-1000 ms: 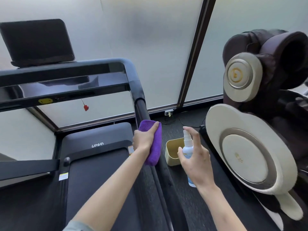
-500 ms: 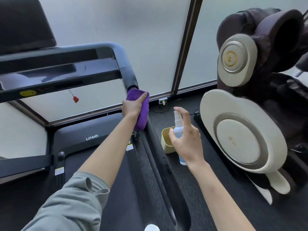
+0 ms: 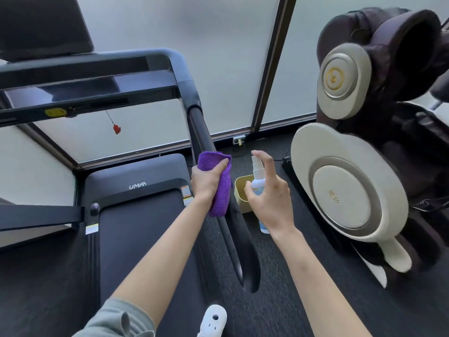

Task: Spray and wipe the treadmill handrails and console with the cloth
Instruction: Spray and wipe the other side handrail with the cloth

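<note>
Left grip clamps purple cloth lower down handrail than before; right grip clasps spray bottle.

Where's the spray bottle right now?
Head view, right of centre: the spray bottle is in the right hand, beside the cloth on the handrail.

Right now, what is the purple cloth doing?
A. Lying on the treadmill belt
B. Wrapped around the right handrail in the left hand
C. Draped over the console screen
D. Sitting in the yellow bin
B: the left hand grips the purple cloth around the right handrail.
</note>
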